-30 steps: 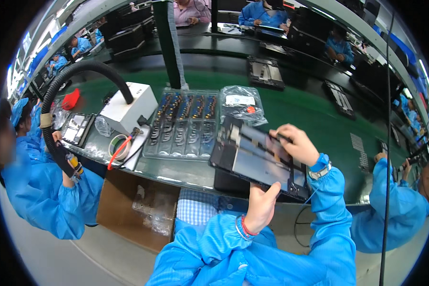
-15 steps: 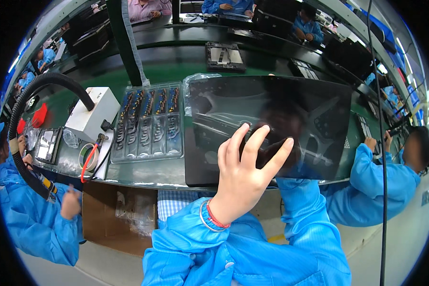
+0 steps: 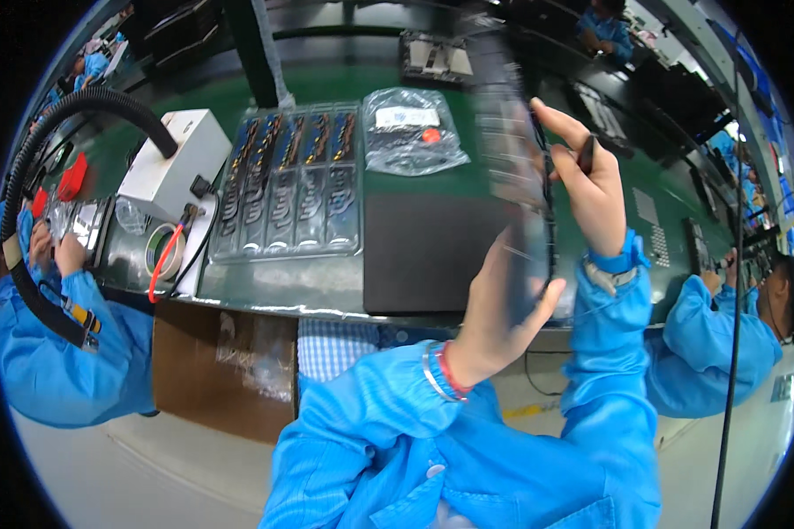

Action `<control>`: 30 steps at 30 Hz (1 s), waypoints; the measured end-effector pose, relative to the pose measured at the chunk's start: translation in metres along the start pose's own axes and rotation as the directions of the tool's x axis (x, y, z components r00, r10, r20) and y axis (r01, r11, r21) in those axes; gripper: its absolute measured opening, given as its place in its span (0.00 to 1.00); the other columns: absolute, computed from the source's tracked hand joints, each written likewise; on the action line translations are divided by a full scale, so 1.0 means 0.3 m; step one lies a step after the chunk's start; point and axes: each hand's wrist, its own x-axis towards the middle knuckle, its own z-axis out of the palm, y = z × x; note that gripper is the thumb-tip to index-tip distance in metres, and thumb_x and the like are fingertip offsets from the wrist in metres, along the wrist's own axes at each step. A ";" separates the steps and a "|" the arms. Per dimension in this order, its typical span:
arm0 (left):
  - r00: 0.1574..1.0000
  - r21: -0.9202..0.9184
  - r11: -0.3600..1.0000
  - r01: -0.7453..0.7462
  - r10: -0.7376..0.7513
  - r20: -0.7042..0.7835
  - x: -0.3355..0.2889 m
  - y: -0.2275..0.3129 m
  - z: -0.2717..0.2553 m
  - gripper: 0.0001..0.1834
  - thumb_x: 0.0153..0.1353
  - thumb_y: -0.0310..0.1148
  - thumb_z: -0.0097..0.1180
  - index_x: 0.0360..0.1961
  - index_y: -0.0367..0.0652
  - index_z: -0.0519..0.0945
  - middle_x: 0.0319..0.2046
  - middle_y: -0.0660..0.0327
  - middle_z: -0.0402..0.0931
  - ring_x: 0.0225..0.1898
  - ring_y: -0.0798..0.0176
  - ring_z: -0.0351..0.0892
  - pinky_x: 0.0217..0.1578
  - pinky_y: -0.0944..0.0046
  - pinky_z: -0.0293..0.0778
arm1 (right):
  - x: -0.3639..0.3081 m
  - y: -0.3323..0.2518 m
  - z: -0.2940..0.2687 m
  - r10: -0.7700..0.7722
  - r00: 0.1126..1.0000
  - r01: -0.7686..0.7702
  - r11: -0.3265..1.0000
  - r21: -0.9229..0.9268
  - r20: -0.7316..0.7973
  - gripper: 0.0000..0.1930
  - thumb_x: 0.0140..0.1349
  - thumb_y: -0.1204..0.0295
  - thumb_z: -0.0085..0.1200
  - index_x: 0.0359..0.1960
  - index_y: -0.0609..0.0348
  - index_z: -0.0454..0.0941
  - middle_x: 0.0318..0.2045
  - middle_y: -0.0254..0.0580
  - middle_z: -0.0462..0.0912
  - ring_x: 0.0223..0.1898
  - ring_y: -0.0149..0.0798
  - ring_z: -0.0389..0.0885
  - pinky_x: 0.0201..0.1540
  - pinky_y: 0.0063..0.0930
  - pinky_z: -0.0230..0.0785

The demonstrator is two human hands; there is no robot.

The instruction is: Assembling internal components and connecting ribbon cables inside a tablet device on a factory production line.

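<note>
Dark flat panel point(image 3: 516, 167) edge-on, right of centre | my left hand point(image 3: 494, 322) grips its bottom | my right hand point(image 3: 591, 181) clasps its top edge

Electronics assembly line, green bench point(image 3: 326, 88), parts tray point(image 3: 287, 189), blue-smocked co-workers point(image 3: 53, 370)

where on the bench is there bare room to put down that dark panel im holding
The black mat straight ahead is bare, bordered by the clear parts tray on its left and the plastic bag behind. Left of the tray is crowded: white box, tape roll, red cable. Both hands grip the panel.
</note>
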 end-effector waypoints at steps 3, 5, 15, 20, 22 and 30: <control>0.930 -0.665 0.722 0.191 -0.349 -0.111 -0.053 -0.070 0.079 0.07 0.61 0.28 0.53 0.36 0.34 0.76 0.32 0.61 0.76 0.33 0.70 0.73 0.37 0.69 0.70 | 0.019 0.075 0.030 0.067 0.956 0.050 0.922 -0.385 0.284 0.22 0.48 0.82 0.43 0.46 0.56 0.77 0.45 0.47 0.76 0.44 0.46 0.77 0.48 0.29 0.68; 0.902 -0.744 0.639 0.194 -0.415 -0.122 -0.087 -0.118 0.122 0.08 0.63 0.27 0.50 0.39 0.34 0.75 0.36 0.62 0.76 0.36 0.72 0.73 0.39 0.69 0.71 | -0.013 0.109 0.075 0.206 0.903 0.017 0.860 -0.510 0.377 0.24 0.47 0.86 0.39 0.46 0.58 0.77 0.40 0.44 0.75 0.29 0.37 0.80 0.34 0.25 0.72; 0.657 -0.519 0.405 0.753 -0.515 0.551 -0.217 -0.076 -0.155 0.17 0.64 0.26 0.42 0.55 0.38 0.68 0.49 0.56 0.73 0.49 0.61 0.72 0.49 0.62 0.69 | -0.136 0.188 0.166 0.244 0.891 0.053 0.781 -0.622 0.382 0.25 0.45 0.83 0.49 0.48 0.49 0.76 0.46 0.40 0.74 0.35 0.45 0.79 0.40 0.32 0.72; 0.926 0.467 0.878 0.102 -0.255 0.277 -0.182 -0.027 -0.482 0.19 0.55 0.27 0.53 0.49 0.37 0.73 0.41 0.52 0.76 0.39 0.52 0.77 0.42 0.61 0.72 | -0.221 0.177 -0.013 0.285 0.957 -0.211 0.792 -0.572 0.042 0.20 0.48 0.78 0.51 0.46 0.54 0.76 0.30 0.46 0.73 0.29 0.46 0.76 0.32 0.33 0.69; 0.976 0.621 0.783 0.038 -0.162 0.144 -0.155 -0.055 -0.505 0.19 0.54 0.28 0.55 0.48 0.36 0.73 0.40 0.52 0.76 0.38 0.52 0.76 0.39 0.60 0.72 | -0.325 0.242 -0.094 0.373 0.927 -0.314 0.711 -0.629 -0.042 0.17 0.53 0.69 0.55 0.46 0.60 0.76 0.24 0.48 0.73 0.27 0.46 0.76 0.30 0.32 0.67; 0.978 0.764 0.645 0.012 -0.168 0.126 -0.138 -0.091 -0.429 0.26 0.47 0.36 0.65 0.46 0.32 0.74 0.33 0.52 0.75 0.33 0.51 0.74 0.33 0.59 0.71 | -0.536 0.201 -0.060 0.668 0.738 -0.620 0.727 0.294 -0.096 0.26 0.59 0.72 0.51 0.58 0.65 0.62 0.45 0.40 0.76 0.42 0.33 0.74 0.46 0.27 0.65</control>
